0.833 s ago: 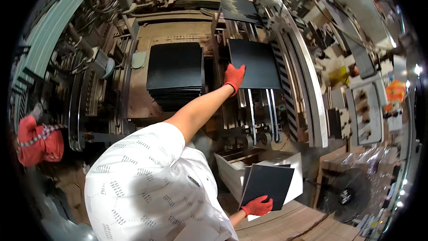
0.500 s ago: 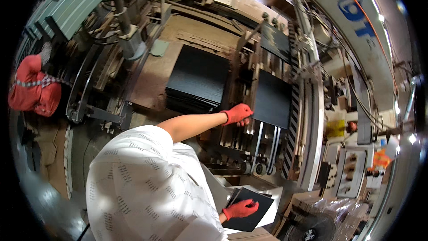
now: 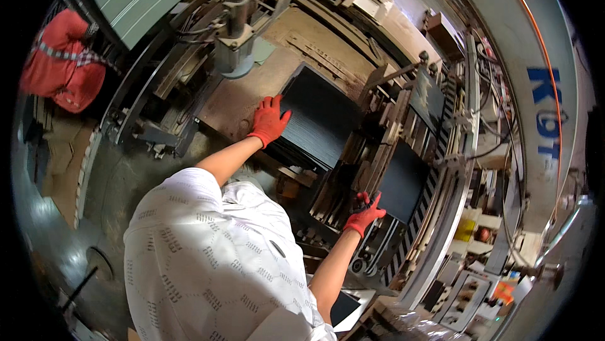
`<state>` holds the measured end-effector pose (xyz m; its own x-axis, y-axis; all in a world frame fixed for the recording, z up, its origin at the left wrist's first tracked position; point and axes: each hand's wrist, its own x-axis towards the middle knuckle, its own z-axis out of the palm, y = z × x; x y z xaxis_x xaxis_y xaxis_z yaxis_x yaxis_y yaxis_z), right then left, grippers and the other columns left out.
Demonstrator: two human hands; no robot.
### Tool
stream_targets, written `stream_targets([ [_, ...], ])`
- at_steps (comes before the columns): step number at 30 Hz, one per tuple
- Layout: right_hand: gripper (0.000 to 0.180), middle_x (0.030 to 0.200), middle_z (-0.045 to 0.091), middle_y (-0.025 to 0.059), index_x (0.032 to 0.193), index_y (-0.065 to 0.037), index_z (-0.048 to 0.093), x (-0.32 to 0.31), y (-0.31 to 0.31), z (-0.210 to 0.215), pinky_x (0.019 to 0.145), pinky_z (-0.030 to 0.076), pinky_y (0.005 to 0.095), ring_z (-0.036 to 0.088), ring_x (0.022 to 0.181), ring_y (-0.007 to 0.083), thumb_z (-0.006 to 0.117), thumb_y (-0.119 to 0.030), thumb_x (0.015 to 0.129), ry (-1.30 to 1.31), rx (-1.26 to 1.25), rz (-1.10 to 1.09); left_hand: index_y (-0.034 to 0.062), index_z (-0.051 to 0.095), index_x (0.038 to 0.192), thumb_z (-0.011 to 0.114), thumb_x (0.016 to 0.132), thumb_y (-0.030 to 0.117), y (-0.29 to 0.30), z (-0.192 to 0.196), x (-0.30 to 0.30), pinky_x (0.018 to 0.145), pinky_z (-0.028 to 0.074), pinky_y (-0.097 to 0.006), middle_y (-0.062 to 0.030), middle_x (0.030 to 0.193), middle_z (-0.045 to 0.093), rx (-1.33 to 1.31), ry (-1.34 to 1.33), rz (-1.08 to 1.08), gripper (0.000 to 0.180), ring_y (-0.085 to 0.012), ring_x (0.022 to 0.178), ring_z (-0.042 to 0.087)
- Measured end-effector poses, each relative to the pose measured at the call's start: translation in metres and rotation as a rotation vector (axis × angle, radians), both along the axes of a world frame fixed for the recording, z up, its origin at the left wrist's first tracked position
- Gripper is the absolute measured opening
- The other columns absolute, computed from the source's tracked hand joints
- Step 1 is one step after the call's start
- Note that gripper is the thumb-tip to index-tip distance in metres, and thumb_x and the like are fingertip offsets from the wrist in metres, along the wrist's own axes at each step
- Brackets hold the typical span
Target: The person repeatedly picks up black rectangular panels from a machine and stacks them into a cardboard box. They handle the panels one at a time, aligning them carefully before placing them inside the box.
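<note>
Since the last look my left hand [image 3: 269, 120] has swung off the rails and onto the stack [image 3: 321, 123], palm flat, fingers spread on its near corner. My right hand [image 3: 364, 215] has dropped its sheet and now rests open-fingered right of the stack, touching a black sheet [image 3: 403, 188] on the rails. I'd say that sheet is fed, with plenty of stack left.

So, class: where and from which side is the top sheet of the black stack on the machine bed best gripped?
Probably at its near left corner, from the person's side. The black stack lies flat, that corner is free, and the left hand already rests there; machine rails crowd the right edge.
</note>
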<state>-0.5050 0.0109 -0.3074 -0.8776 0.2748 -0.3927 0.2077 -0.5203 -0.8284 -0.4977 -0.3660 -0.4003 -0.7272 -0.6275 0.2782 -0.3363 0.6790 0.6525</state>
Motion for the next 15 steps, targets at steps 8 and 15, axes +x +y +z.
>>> stream_targets([
  [8, 0.085, 0.091, 0.06, 0.0111, 0.15, -0.029, 0.011, -0.025, 0.008, -0.066, 0.056, 0.05, 0.04, 0.057, 0.066, 0.0241, 0.069, -0.013, 0.091, 0.003, 0.673, -0.34, 0.0031, 0.058, 0.119, 0.059, 0.092, 0.049, -0.037, 0.003, -0.022, 0.088, 0.049, -0.047, -0.0245, 0.109, 0.066, 0.404, -0.256, -0.075, 0.054, -0.0399, 0.103, 0.063],
  [15, 0.028, 0.087, 0.059, 0.0054, 0.103, -0.012, 0.053, -0.034, 0.055, -0.064, 0.063, 0.048, 0.0405, 0.056, 0.071, 0.0218, 0.059, -0.039, 0.096, 0.104, 0.067, -0.146, -0.0001, 0.055, 0.122, 0.058, 0.093, 0.047, -0.065, -0.017, 0.038, 0.093, 0.046, -0.048, -0.0271, 0.12, 0.061, 0.558, -0.219, -0.196, 0.055, -0.0433, 0.113, 0.057],
])
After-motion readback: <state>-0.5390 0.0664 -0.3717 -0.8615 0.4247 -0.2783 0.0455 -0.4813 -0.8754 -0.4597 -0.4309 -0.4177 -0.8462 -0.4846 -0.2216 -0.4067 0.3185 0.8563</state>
